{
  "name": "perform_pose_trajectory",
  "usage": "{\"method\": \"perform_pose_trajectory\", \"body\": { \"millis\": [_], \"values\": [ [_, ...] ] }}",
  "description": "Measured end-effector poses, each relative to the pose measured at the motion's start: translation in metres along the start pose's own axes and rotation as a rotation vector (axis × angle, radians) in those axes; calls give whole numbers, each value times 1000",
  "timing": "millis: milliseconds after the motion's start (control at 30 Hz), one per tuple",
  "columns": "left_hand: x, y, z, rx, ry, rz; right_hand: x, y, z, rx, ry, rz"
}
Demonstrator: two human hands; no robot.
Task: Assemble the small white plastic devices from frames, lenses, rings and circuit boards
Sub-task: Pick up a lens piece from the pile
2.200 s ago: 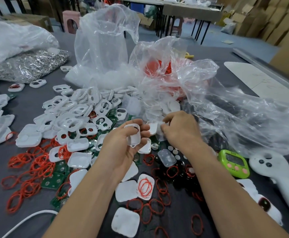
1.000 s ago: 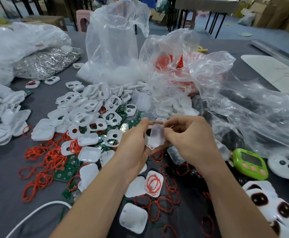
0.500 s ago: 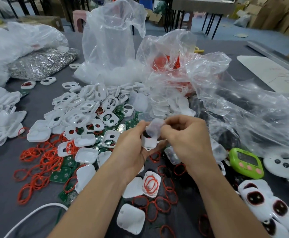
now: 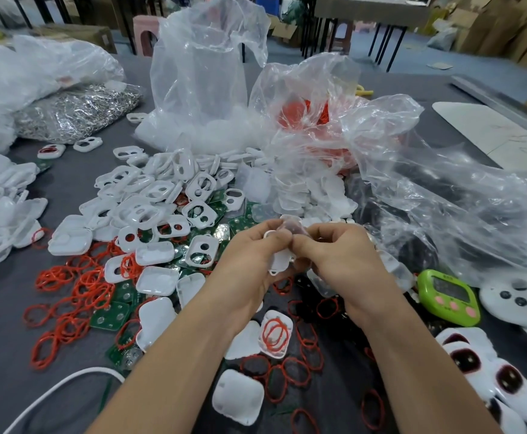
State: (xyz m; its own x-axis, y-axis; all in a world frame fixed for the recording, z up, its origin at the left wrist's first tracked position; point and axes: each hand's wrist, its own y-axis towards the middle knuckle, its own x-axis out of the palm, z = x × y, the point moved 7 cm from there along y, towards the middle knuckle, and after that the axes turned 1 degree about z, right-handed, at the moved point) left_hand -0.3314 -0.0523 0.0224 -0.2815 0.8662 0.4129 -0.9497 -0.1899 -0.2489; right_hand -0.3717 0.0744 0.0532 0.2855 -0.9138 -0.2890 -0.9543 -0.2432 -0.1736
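My left hand (image 4: 249, 264) grips a small white frame (image 4: 279, 263) above the table's middle. My right hand (image 4: 337, 258) pinches a clear lens (image 4: 292, 227) at the frame's top, thumb and fingers meeting those of the left. White frames (image 4: 149, 195) lie heaped at the left centre over green circuit boards (image 4: 112, 316). Red rings (image 4: 68, 292) are strewn at the left and near my forearms. White back shells (image 4: 238, 396) lie in front. Finished devices with dark lenses (image 4: 491, 371) sit at the lower right.
Crumpled clear plastic bags (image 4: 412, 183) with parts fill the back and right. A bag of metal pieces (image 4: 77, 111) lies at the back left. A green timer (image 4: 448, 296) and a white controller (image 4: 519, 302) rest at the right. A white cable (image 4: 58, 386) runs along the front left.
Since 2.2 s ago my right hand picked up a clear lens and brought it to the frame in my left hand. Both hands now press together on the parts.
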Motion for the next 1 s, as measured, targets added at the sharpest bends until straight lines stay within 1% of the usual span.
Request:
{"method": "perform_pose_trajectory", "body": {
  "millis": [100,167,233,300,333,400,467,500,567,667,767,1000],
  "values": [
    [0,1,-2,26,77,7,-10,-3,-8,-132,-249,124],
    [-4,2,-2,57,166,40,-17,-6,-18,-229,-291,207],
    [-6,3,-2,75,243,65,-17,-7,-22,-292,-311,227],
    [-7,4,-4,83,259,78,-17,-6,-21,-317,-333,238],
    [-8,5,-5,80,231,82,-18,-5,-20,-302,-297,254],
    [-11,6,-6,37,82,94,-20,-1,-12,-231,-101,255],
    [-12,8,-6,-7,-106,87,-12,0,-6,-148,88,201],
    [-11,8,-4,-12,-168,76,-6,0,-3,-120,112,175],
    [-9,8,0,18,-241,64,2,-2,-1,-114,67,172],
    [-6,7,3,66,-317,65,3,-7,-3,-153,-103,260],
    [-5,5,5,84,-328,60,2,-9,-5,-181,-164,300],
    [-3,2,5,98,-358,52,10,-16,-18,-393,-354,404]
  ]
}}
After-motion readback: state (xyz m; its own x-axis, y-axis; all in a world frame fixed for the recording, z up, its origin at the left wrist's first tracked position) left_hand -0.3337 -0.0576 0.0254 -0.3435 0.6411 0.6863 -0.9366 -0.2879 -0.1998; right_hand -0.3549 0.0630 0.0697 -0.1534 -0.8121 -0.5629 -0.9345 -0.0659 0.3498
